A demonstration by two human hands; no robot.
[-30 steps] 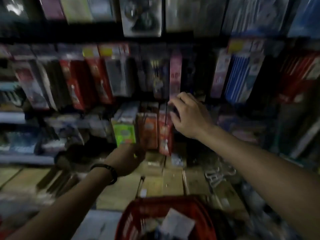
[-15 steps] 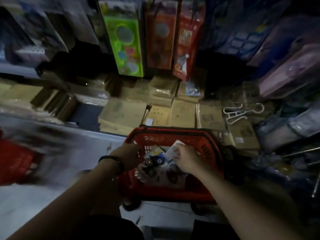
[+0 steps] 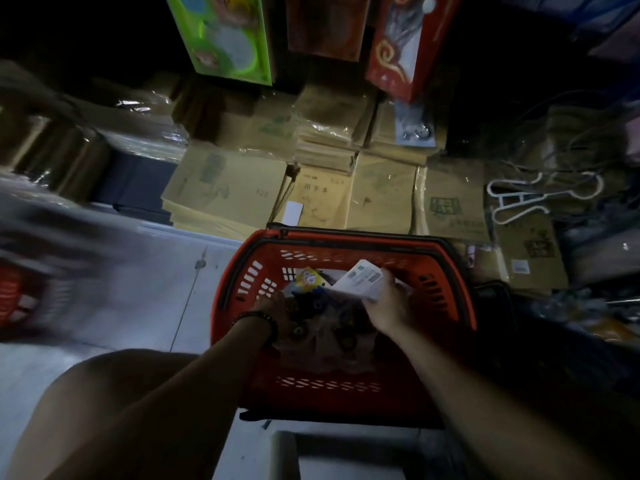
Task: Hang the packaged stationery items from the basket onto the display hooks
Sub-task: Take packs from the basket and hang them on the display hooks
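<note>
Head view, only view supplied. Lighting is poor and the left margin is smeared.

Both hands are down inside the red basket point(image 3: 346, 386), which stands on the floor below the display. The right hand point(image 3: 388, 306) is closed around a white packet point(image 3: 363, 278), thumb and fingers pinching its near edge; the packet tilts up and away from the hand, toward the far wall of the basket. The left hand point(image 3: 277, 306), with a dark wristband point(image 3: 259, 318), is buried among the loose packets point(image 3: 329, 323) just beside the right hand. Its fingers are curled downward, but whether they have closed on anything cannot be told. A yellow-fronted packet point(image 3: 310, 277) lies just beyond the left fingertips.

Well above and beyond both hands hang a green pack point(image 3: 228, 36) and a red pack point(image 3: 398, 46). No bare hook is visible. Stacked brown exercise books point(image 3: 381, 192) lie between the basket and the hanging goods.

Step in hand, by judgement: picking the next item out of the basket. The next move calls for lifting the white packet clear, finding its hang hole, and raising it to a free hook, which will need a look upward first.

Against the frame half a second earlier: the hands are in the same places in the basket, the white packet is lifted slightly further, and the camera looks further down.
</note>
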